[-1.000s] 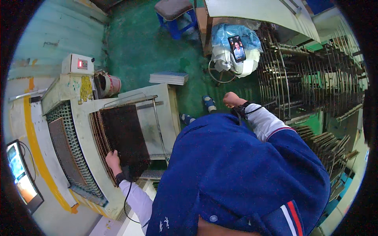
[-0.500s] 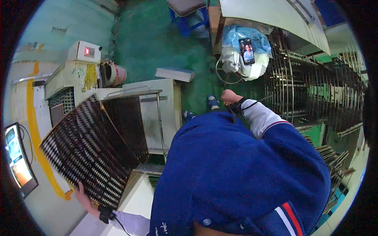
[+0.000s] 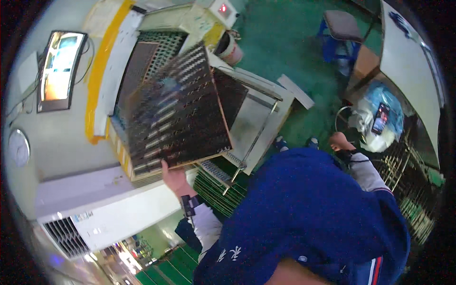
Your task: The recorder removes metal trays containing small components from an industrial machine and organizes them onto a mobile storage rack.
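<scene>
My left hand (image 3: pixel 175 178) grips the near edge of a large dark panel (image 3: pixel 194 114) with rows of light slits and a thin pale border. The panel is tilted and partly smeared by motion. Under it shows the corner of another dark panel (image 3: pixel 232 92), lying on a white-topped stand (image 3: pixel 254 126) with a metal rail. Beyond the held panel, a brownish panel (image 3: pixel 137 66) sits on a mesh belt (image 3: pixel 164 59) in a machine's opening. My right hand (image 3: pixel 339 141) hangs at my right side, fingers curled closed; whatever may be inside is hidden.
A monitor (image 3: pixel 61 71) is at the left, above a round clock-like dial (image 3: pixel 19 148). Farther off are a bucket (image 3: pixel 232 53) and a stool (image 3: pixel 342 26). On the right, a phone (image 3: pixel 381 118) rests on plastic bags. A white unit (image 3: pixel 133 216) stands near my left arm.
The view has turned left. The dark panel, still in my left hand, has swung toward the machine's opening and shows at a different tilt. My right hand stays closed.
</scene>
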Motion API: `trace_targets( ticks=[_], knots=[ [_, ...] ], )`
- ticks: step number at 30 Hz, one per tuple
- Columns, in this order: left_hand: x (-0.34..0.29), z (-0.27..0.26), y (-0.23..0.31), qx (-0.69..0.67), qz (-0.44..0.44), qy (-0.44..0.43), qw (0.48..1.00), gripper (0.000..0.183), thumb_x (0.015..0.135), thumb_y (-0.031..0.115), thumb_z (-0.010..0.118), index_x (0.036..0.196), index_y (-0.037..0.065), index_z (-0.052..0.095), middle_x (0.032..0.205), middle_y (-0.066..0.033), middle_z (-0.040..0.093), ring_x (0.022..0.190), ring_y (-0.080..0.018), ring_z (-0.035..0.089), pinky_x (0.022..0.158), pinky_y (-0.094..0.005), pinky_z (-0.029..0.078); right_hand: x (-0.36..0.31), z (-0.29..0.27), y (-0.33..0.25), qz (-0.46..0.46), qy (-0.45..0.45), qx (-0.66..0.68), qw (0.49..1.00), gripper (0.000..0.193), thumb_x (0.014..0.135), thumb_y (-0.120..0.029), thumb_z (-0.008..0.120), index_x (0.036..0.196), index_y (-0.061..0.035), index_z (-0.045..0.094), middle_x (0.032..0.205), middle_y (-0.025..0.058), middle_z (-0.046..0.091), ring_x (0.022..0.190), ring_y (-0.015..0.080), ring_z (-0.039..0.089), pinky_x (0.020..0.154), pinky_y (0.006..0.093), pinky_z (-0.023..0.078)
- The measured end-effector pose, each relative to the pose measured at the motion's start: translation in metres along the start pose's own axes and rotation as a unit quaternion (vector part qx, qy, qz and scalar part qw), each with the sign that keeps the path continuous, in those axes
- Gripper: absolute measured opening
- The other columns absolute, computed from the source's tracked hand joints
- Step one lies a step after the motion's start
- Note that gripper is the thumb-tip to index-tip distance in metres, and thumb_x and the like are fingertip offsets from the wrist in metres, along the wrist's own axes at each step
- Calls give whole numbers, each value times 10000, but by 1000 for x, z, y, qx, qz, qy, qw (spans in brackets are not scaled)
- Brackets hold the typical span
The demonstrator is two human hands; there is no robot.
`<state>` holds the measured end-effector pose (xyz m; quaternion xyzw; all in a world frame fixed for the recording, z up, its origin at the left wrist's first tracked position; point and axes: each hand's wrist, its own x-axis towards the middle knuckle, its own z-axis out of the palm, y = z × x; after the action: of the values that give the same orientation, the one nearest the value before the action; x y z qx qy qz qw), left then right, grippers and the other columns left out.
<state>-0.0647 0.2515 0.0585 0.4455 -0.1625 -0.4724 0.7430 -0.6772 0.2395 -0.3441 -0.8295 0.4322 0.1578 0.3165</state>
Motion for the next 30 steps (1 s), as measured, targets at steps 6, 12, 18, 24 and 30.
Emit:
trace_targets(
  ticks=[6,12,18,24,30],
  knots=[
    [-4,14,-39,-66,21,53,996,273,808,197,565,1028,39,532,994,-91,579,919,-243,527,818,-384,412,9,70,46,123,-89,734,662,281,633,-445,497,661,-171,441,618,11,384,576,192,380,491,341,269],
    [14,4,-48,-149,22,49,987,248,828,146,530,1044,25,526,1027,-113,573,946,-237,540,835,-375,438,-9,63,29,236,-12,720,653,208,697,-343,492,706,-137,462,587,31,415,504,183,406,444,329,313],
    [50,22,-63,-238,-3,48,970,186,856,131,479,979,4,539,978,-127,585,919,-249,554,812,-379,461,-15,95,42,202,42,689,695,148,720,-238,504,678,-97,485,580,59,465,463,212,445,391,353,338],
    [79,42,-66,-236,-69,27,969,276,903,190,387,1029,-44,461,1042,-172,533,976,-276,509,864,-389,431,-21,119,52,225,-47,772,592,170,711,-323,494,662,-171,434,573,6,399,516,188,421,426,321,282],
    [87,72,-72,-210,-163,58,962,275,890,192,419,956,-75,436,959,-202,532,960,-315,517,844,-375,467,-14,129,52,259,-92,795,541,252,785,-398,437,651,-188,392,576,-11,358,525,166,374,432,308,255]
  ],
)
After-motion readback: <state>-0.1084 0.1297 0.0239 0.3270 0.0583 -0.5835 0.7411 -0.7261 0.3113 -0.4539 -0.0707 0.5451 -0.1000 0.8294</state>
